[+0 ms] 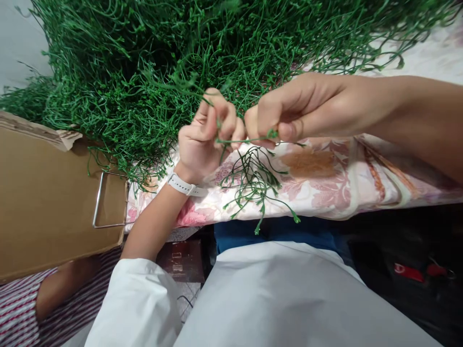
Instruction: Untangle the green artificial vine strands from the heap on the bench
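Note:
My left hand point(210, 130), with a white watch strap at the wrist, is closed on a thin green plastic stem point(249, 140). Close beside it, my right hand point(278, 111) pinches the same stem, which runs between both hands. A blurred green sprig end rises above the left fingers. Below the hands, a small bunch of green stems point(258, 185) with budded tips lies on the flowered cloth point(325, 188) near its front edge. Just past my hands rises a large heap of similar green stems point(144, 62).
A cardboard sheet or box side point(54, 193) stands at the left, with a bent metal wire handle point(97, 200) beside it. Another person's arm in a striped sleeve point(21, 308) shows at the lower left. A red object point(408, 272) lies in the dark area at lower right.

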`<state>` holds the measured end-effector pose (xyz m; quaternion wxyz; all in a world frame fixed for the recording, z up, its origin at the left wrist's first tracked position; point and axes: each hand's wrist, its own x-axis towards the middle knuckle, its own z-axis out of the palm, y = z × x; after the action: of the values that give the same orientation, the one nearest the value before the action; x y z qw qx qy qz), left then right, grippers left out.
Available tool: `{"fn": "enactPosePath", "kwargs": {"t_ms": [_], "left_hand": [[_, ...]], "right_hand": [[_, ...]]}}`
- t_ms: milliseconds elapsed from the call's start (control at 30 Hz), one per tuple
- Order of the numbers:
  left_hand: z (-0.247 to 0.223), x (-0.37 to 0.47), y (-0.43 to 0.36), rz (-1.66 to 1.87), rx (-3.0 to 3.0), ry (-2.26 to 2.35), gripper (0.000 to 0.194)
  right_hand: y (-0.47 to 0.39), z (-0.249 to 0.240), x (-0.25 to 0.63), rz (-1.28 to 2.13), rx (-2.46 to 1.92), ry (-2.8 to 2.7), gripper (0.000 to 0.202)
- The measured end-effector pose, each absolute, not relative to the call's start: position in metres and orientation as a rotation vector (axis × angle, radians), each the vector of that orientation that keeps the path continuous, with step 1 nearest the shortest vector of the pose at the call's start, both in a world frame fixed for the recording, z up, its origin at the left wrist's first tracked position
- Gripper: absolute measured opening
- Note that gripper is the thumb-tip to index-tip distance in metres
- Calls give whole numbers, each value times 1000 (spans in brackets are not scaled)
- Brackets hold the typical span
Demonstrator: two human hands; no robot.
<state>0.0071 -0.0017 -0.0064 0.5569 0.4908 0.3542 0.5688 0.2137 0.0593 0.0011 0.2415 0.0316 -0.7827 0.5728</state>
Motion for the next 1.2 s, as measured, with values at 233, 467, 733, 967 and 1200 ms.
{"fn": "enactPosePath", "kwargs": {"t_ms": [233, 467, 733, 967, 1200], "left_hand": [[29, 7, 1, 1398, 1065, 997, 43], [15, 0, 9, 1361, 1066, 1047, 39], [14, 2, 7, 1344, 1101, 836, 35], [7, 2, 9, 1293, 1303, 879, 30], [-7, 8, 12, 1286, 1500, 896, 23]], "right_hand": [[57, 2, 212, 1709, -145, -2069, 57], [47, 19, 213, 1782, -337, -1628, 27], [59, 17, 202, 1229, -853, -1443, 16], [55, 17, 197, 929, -1129, -1732, 15], [54, 20, 198, 1030, -942, -1948, 21]]}}
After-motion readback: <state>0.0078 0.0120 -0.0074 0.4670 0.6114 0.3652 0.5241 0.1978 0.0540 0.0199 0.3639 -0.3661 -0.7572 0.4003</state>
